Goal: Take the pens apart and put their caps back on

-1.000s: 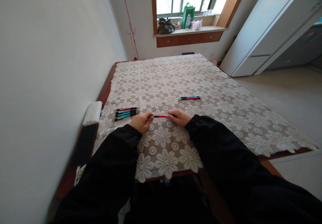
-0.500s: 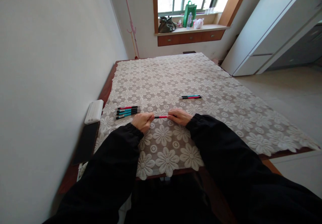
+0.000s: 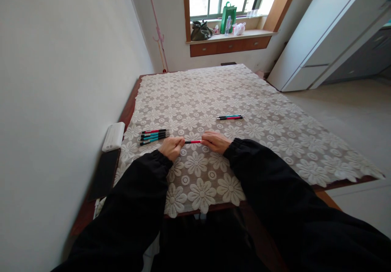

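Although seen only from the head camera, plainly held: a red pen [image 3: 193, 141], level just above the lace tablecloth [image 3: 259, 101], pinched at one end by the left hand [image 3: 171, 147] and at the other by the right hand [image 3: 216, 141], fingers of both closed on the barrel's ends, red middle bare between them. Likely light, stiff and slim, hard plastic and somewhat slick; best gripped near the ends as now, or at a darker grip section if present, too small to tell. Probably little risk of breaking, more of rolling or slipping from loose fingertips. Just left of the red pen, beyond the left hand, a row of four pens [image 3: 153, 137], red and teal, side by side on the cloth. Farther from the red pen and to its right, a pair of pens [image 3: 229, 117] lying together, well apart from both hands. Left of the row, a white box [image 3: 113, 137] against the wall, off the cloth's edge.
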`<state>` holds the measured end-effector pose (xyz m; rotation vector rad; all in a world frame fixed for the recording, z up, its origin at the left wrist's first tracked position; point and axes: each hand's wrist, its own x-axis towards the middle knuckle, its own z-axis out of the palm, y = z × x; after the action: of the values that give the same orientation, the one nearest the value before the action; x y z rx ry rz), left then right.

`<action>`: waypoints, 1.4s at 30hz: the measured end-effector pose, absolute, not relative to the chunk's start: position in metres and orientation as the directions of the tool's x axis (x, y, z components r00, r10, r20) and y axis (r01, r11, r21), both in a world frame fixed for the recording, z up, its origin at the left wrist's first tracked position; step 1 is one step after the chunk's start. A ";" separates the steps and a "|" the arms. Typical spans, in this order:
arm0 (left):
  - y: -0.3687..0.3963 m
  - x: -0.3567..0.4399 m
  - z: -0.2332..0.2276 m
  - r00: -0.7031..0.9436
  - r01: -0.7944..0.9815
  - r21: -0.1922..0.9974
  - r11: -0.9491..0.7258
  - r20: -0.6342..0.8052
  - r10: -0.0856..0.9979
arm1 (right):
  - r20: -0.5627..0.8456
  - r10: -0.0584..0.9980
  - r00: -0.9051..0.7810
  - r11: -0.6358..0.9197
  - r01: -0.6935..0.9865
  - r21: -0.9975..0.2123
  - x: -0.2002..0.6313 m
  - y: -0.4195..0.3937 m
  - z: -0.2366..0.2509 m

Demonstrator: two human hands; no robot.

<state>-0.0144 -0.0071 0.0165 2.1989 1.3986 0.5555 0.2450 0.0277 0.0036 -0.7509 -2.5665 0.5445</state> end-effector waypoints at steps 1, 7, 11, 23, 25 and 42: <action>-0.007 -0.015 0.016 0.397 0.712 0.603 -0.360 0.077 0.914 | 0.293 0.562 -0.774 0.798 0.414 -0.438 0.245 0.027 0.005; -0.004 -0.017 0.012 0.394 0.687 0.638 -0.348 0.075 0.916 | 0.338 0.541 -0.770 0.834 0.440 -0.332 0.245 0.025 0.009; -0.004 -0.018 0.013 0.445 0.743 0.494 -0.452 0.140 0.884 | 0.248 0.635 -0.732 0.725 0.454 -0.518 0.246 0.029 0.003; -0.010 -0.011 0.017 0.490 0.825 0.251 -0.507 0.131 0.862 | 0.184 0.660 -0.728 0.701 0.510 -0.498 0.242 0.024 0.001; -0.012 -0.009 0.018 0.465 0.848 0.223 -0.480 0.119 0.877 | 0.225 0.631 -0.742 0.741 0.491 -0.458 0.240 0.023 0.000; -0.009 -0.010 0.013 0.546 0.769 0.234 -0.595 0.243 0.802 | 0.329 0.549 -0.768 0.836 0.503 -0.220 0.236 0.017 0.009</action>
<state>-0.0102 -0.0087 0.0128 2.6737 1.3629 0.4992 0.2364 0.0169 0.0089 -0.7867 -2.6324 0.1671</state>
